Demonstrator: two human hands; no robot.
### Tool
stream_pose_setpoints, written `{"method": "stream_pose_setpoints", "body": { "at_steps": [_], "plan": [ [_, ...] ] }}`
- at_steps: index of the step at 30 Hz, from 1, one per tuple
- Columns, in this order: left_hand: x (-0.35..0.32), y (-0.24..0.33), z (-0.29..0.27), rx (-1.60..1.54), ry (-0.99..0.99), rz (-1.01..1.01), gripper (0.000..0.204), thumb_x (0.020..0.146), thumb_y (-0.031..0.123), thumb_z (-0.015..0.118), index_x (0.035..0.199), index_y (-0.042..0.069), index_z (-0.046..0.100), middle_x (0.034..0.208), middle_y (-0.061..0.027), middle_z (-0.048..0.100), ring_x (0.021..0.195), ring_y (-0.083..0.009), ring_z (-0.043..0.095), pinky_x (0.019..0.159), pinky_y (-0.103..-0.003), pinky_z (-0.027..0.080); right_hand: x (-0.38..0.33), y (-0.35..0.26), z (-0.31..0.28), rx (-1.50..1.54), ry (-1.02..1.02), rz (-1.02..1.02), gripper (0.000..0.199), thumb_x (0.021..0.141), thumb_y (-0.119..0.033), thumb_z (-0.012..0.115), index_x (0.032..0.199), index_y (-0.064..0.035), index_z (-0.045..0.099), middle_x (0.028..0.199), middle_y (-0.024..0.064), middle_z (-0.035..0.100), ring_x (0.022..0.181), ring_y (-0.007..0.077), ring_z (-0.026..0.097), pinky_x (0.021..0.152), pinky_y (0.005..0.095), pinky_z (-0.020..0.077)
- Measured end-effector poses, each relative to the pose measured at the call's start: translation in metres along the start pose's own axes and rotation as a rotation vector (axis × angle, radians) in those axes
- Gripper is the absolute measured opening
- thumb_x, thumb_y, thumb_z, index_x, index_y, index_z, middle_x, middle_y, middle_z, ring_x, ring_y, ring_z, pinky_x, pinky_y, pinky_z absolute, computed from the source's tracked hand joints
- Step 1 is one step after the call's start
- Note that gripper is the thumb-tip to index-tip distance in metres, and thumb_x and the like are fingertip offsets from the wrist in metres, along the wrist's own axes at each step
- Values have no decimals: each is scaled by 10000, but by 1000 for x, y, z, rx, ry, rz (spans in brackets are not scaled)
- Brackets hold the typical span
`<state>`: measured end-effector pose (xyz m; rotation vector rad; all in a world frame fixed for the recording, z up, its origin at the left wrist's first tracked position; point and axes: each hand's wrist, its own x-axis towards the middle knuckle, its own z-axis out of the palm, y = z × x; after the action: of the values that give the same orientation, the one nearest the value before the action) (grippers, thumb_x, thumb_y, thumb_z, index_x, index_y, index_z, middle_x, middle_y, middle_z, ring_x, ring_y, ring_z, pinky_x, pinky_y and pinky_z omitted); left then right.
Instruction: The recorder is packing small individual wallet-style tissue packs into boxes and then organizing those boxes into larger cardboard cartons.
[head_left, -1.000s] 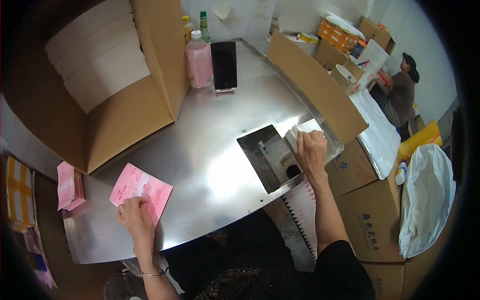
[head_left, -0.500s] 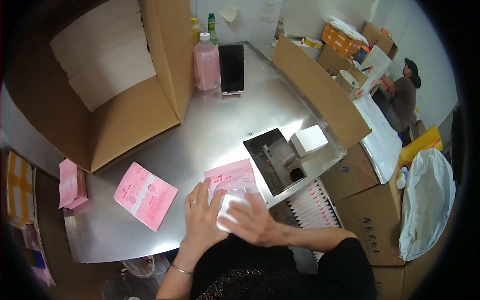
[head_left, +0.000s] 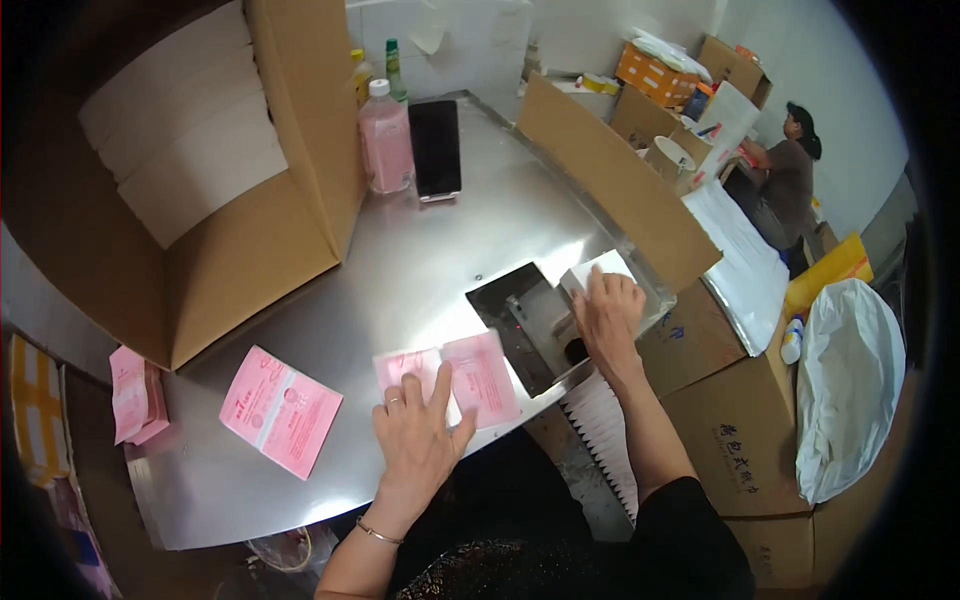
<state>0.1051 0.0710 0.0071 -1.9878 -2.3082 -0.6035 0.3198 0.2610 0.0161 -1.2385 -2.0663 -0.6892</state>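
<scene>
Left hand pins a pink leaflet flat while the right reaches into the tray for a white packet.

The left hand point(head_left: 418, 432) lies palm down on the steel table point(head_left: 400, 270), fingers spread apart over the pink leaflet point(head_left: 470, 375), which sits at the table's near edge just left of the sunken tray point(head_left: 520, 320). The right hand point(head_left: 605, 315) rests in that tray, fingers together and curled onto the white packet point(head_left: 600, 270); whether it grips it I cannot tell. To do this well, I judge she should keep the leaflet pressed flat, lift one packet cleanly and lay it square on the sheet. A second leaflet point(head_left: 282, 410) lies well to the left, near the open carton point(head_left: 230, 250). A bottle point(head_left: 385, 140) and phone point(head_left: 436, 148) stand at the far side.
</scene>
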Motion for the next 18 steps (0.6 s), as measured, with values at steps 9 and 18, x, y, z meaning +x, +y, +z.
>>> {"method": "stream_pose_setpoints", "body": {
  "at_steps": [9,18],
  "plan": [
    [6,0,-12,63,82,140,485,800,384,743,1130,50,623,1070,-164,558,959,-292,528,764,-446,379,-2,30,15,265,-175,140,128,854,-74,634,957,-21,688,912,126,604,922,300,567,806,429,418],
    [-3,-14,-12,-229,17,114,510,723,242,731,1182,51,619,989,-163,536,868,-313,522,723,-418,412,-44,-93,-69,847,-420,-605,404,811,-49,582,1211,-2,609,1244,236,572,1121,424,572,1030,597,407]
  ]
}}
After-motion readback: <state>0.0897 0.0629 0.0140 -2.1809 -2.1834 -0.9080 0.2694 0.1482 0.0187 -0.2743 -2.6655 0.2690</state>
